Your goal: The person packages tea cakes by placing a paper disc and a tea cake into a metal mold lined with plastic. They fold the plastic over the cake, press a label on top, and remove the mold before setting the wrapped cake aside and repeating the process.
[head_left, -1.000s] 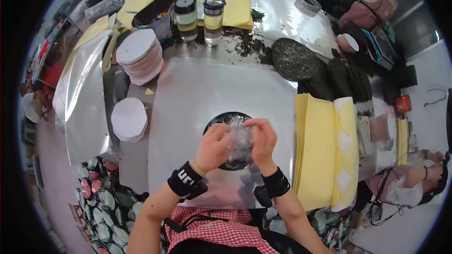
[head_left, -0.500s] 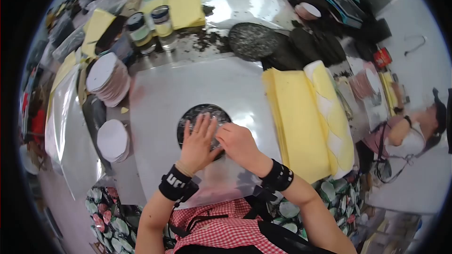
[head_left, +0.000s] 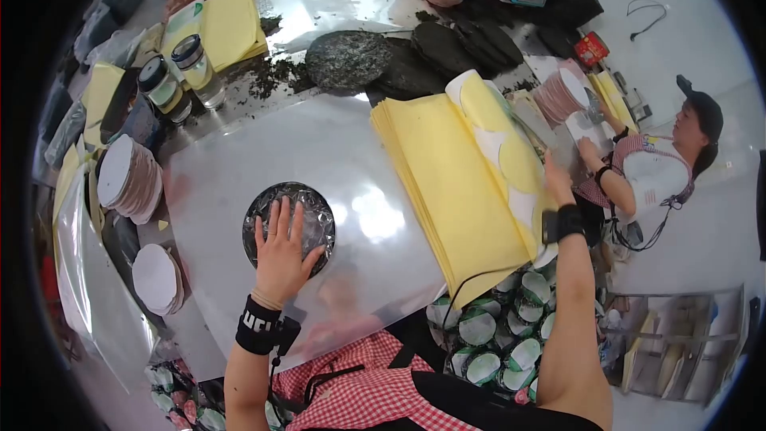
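My left hand lies flat, fingers spread, on a dark round disc covered in crinkled clear film. The disc rests on a clear plastic sheet in front of me. Over to the right, my right hand is beside the outer edge of a curled sheet of round yellow labels. Its index finger is stretched out, its other fingers are partly hidden, and I see nothing held in it. Beneath the label sheet is a stack of yellow paper.
Left are stacks of round white-topped discs and two lidded jars. Behind are dark round cakes and scattered dark crumbs. A person in a cap works at the right, near another disc stack.
My right hand has left the film-covered disc and moved right to the label sheet. My left hand stays on the disc. The view has turned right, bringing the other person further in.
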`<state>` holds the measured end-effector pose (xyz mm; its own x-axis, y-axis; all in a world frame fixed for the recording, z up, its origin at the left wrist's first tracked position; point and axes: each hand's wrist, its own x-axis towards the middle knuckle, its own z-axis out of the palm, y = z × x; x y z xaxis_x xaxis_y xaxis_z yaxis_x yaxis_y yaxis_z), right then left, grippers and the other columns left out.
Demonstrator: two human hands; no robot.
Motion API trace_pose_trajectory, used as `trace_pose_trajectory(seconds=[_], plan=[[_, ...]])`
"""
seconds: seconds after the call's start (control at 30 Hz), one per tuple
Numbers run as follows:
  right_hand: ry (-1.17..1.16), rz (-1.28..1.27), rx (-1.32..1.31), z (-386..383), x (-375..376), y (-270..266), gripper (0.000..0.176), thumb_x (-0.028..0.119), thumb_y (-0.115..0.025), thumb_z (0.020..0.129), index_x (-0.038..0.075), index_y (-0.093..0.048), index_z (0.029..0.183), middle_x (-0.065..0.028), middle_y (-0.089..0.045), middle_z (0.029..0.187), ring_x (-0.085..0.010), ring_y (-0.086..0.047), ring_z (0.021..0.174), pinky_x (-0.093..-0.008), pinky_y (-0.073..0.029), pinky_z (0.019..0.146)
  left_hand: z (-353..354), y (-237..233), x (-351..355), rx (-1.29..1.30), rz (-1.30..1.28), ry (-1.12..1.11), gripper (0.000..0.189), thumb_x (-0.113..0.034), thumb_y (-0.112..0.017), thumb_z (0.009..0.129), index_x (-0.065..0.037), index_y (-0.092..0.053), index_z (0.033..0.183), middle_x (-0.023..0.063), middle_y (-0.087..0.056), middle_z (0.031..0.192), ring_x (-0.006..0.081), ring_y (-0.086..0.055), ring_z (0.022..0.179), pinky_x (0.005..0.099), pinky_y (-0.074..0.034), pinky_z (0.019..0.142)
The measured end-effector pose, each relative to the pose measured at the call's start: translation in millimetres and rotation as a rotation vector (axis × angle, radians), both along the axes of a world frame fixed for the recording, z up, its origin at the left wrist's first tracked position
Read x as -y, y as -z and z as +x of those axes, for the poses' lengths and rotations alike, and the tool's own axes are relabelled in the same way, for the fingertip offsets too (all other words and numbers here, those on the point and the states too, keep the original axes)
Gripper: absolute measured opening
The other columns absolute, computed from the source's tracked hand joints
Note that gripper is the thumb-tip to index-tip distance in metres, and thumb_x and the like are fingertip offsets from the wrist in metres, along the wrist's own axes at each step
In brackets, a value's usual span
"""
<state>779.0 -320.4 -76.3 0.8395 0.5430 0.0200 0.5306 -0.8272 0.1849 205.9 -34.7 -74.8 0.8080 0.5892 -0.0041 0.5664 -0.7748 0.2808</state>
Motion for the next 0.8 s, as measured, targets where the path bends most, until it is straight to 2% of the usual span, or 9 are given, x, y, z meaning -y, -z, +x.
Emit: trace_pose_trajectory(seconds=[0.07,0.13,0.17,0.2,0.3,0.37,0.43,0.63,0.8], plan=[[-0.378,-0.36,0.078,-47,-11,-9,0.034,0.027,-0.065,0.086,0.001,-0.067,0.108,-0.0189,-0.071,0.083,-0.0371,-0.07,0.082,-0.0465,-0.054,0.069,0,0,0,-0.002,-0.018,-0.01,0.084,-0.044,-0.063,0.091,-0.002,-0.028,0.155,0.0213,-0.024,0.162,0.0367,-0.02,0.151,0.0562,-0.012,0.12],[-0.439,0.376,-0.379,-196,-49,-38,0.029,0.029,-0.067,0.086,0.004,-0.067,0.101,-0.0187,-0.067,0.079,-0.0379,-0.066,0.078,-0.0467,-0.05,0.068,-1,0,1,0.004,0.011,-0.009,0.083,-0.044,-0.064,0.091,-0.002,-0.03,0.154,0.0218,-0.027,0.16,0.0368,-0.022,0.15,0.0563,-0.013,0.12],[-0.649,0.046,-0.038,-248,-46,-7,0.031,0.034,-0.066,0.088,0.003,-0.067,0.092,-0.0192,-0.067,0.083,-0.0372,-0.066,0.083,-0.0449,-0.05,0.073,0,0,2,0.015,0.041,-0.004,0.083,-0.045,-0.064,0.091,-0.002,-0.032,0.154,0.0223,-0.03,0.159,0.0368,-0.024,0.149,0.0563,-0.014,0.12],[-0.588,0.274,-0.416,-306,-52,-16,0.036,0.037,-0.067,0.089,0.002,-0.066,0.081,-0.0177,-0.067,0.082,-0.0384,-0.065,0.082,-0.0455,-0.05,0.075,-1,1,3,0.009,0.039,0.016,0.083,-0.045,-0.064,0.091,-0.002,-0.032,0.154,0.0223,-0.03,0.159,0.0368,-0.024,0.149,0.0563,-0.014,0.12],[-0.254,0.204,-0.946,-297,-63,-44,0.049,0.047,-0.07,0.086,0.001,-0.061,0.1,-0.0212,-0.065,0.108,-0.0373,-0.062,0.101,-0.0455,-0.048,0.089,-1,6,1,0.023,0.049,0.005,0.082,-0.045,-0.063,0.091,-0.002,-0.031,0.154,0.0223,-0.03,0.159,0.0371,-0.023,0.149,0.056,-0.014,0.12],[0.022,0.575,-0.592,-233,-12,-26,0.044,0.038,-0.08,0.08,0.003,-0.055,0.091,-0.0236,-0.062,0.114,-0.0401,-0.06,0.104,-0.0412,-0.049,0.084,-2,5,1,0.025,0.052,0.012,0.082,-0.045,-0.063,0.091,-0.001,-0.031,0.154,0.0223,-0.03,0.159,0.037,-0.023,0.149,0.0558,-0.014,0.12],[-0.164,0.364,-0.05,-184,47,-31,0.042,0.031,-0.082,0.078,0.004,-0.051,0.085,-0.0251,-0.062,0.122,-0.0406,-0.06,0.108,-0.0423,-0.049,0.088,-1,5,1,0.036,0.052,0.017,0.082,-0.045,-0.063,0.092,-0.001,-0.031,0.154,0.0223,-0.03,0.159,0.0368,-0.023,0.149,0.0557,-0.014,0.12],[-0.354,0.364,-0.288,-126,127,-6,0.031,0.026,-0.076,0.084,0.005,-0.054,0.086,-0.027,-0.054,0.14,-0.0405,-0.056,0.125,-0.0416,-0.046,0.099,0,7,2,0.0,0.051,-0.007,0.084,-0.041,-0.064,0.091,-0.004,-0.026,0.156,0.0196,-0.028,0.161,0.0361,-0.022,0.15,0.0543,-0.011,0.121],[-0.234,0.48,-0.374,-110,129,-8,0.018,0.019,-0.071,0.087,0.004,-0.064,0.095,-0.0224,-0.065,0.125,-0.0364,-0.065,0.11,-0.0391,-0.05,0.092,0,3,2,0.016,0.045,-0.007,0.081,-0.039,-0.064,0.092,-0.004,-0.028,0.156,0.0195,-0.028,0.16,0.0352,-0.022,0.15,0.054,-0.011,0.121]])
